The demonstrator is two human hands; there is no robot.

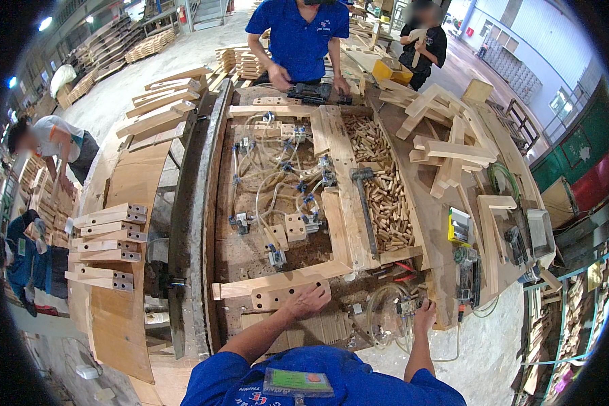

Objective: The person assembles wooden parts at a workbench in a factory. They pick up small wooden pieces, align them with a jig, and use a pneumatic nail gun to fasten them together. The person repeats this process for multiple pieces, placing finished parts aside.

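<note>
My left hand (307, 302) grips the right end of a pale wooden block (269, 299) with a row of dark drilled holes. This block lies against the near rail (281, 279) of a wooden frame on the bench. To the right, my right hand (423, 314) is closed at the side of a small air valve (407, 308) with clear hoses looping from it; its fingertips are partly hidden. Inside the frame, clear tubes link several small air clamps (275, 257) and drilled wooden blocks (296, 227).
A trough of wooden dowels (389, 210) lies to the right, with a hammer (364, 210) along its edge. Drilled wooden pieces (111, 233) are stacked left. Chair-like wooden parts (453, 145) and a nail gun (467, 274) lie right. Opposite, a co-worker (298, 40) handles a black tool (311, 92).
</note>
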